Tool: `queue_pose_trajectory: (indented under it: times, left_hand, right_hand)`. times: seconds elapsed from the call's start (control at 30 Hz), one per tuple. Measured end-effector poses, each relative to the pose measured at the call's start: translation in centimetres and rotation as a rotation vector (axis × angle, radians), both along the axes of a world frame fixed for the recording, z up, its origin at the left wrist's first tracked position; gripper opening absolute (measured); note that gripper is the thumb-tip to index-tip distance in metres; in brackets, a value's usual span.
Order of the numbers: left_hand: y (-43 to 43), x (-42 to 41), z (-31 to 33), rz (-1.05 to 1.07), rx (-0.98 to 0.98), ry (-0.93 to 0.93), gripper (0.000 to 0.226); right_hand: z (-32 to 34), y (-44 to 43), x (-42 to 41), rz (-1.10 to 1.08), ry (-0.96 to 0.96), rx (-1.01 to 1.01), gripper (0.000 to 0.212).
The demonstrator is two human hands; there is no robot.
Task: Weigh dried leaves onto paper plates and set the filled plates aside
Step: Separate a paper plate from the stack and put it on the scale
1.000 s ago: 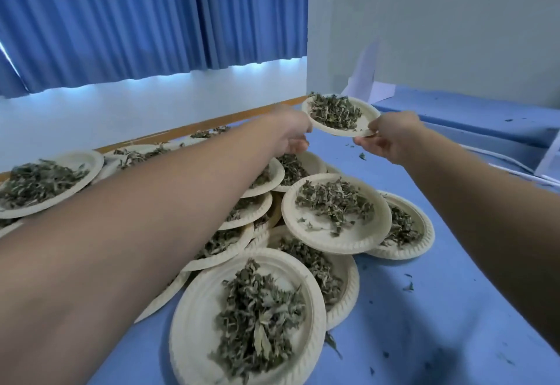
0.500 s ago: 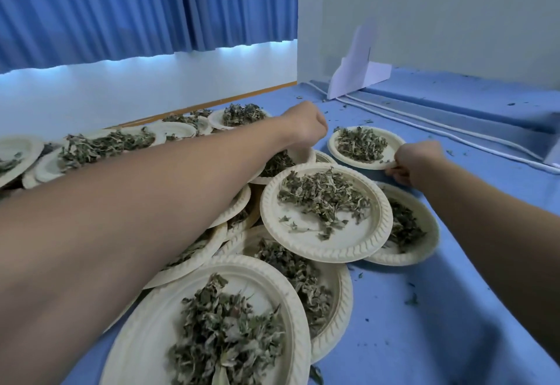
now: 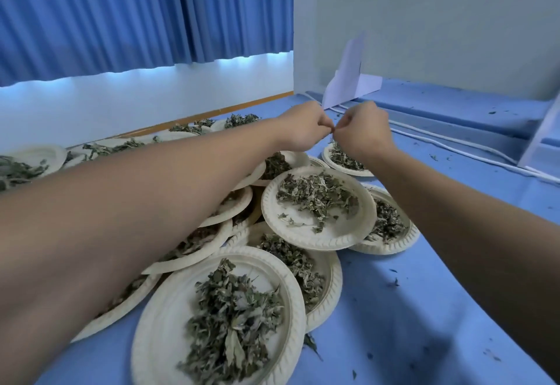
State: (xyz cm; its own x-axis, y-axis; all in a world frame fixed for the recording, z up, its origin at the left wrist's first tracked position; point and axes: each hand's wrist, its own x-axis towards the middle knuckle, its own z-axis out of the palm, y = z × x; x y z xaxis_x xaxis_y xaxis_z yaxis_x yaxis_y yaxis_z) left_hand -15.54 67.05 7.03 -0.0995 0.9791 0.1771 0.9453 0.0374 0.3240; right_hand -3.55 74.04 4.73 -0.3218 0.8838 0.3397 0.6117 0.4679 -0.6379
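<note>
Above far round white paper plate (image 3: 348, 171), left hand (image 3: 298, 130) and right hand (image 3: 362, 133) meet curled, hold unclear; left forearm (image 3: 151, 202) risks tipping stacked plates (image 3: 318, 240).

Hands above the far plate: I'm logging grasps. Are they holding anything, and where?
Cannot tell: left hand and right hand meet, curled, above the plate.

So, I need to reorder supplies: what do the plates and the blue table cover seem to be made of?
Plates: moulded paper pulp or paperboard, it seems; matte cream, with a ribbed, embossed rim. Table cover: probably thin blue fabric or nonwoven sheet; matte, with soft folds; plastic cannot be ruled out.
</note>
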Motion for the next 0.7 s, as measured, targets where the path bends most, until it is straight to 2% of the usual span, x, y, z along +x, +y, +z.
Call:
queue_pose_trajectory:
  times: [0.2, 0.4, 0.6, 0.7]
  left_hand:
    - [-12.9, -2.6, 5.4, 0.152, 0.104, 0.145, 0.031]
    - [-33.5, -6.9, 7.7, 0.507, 0.233, 0.163, 0.027]
    - [-52.6, -8.9, 5.8, 0.711, 0.115, 0.123, 0.025]
    - [-59.1, -9.0, 3.6, 0.756, 0.095, 0.166, 0.027]
  right_hand:
    - [5.2, -10.7, -4.9, 0.232, 0.037, 0.123, 0.017]
    - [7.7, -28.1, -13.2, 0.58, 0.235, 0.113, 0.016]
    - [5.6, -44.5, -17.4, 0.961, 0.145, 0.135, 0.008]
    - [4.2, -49.6, -18.7, 1.124, 0.061, 0.201, 0.013]
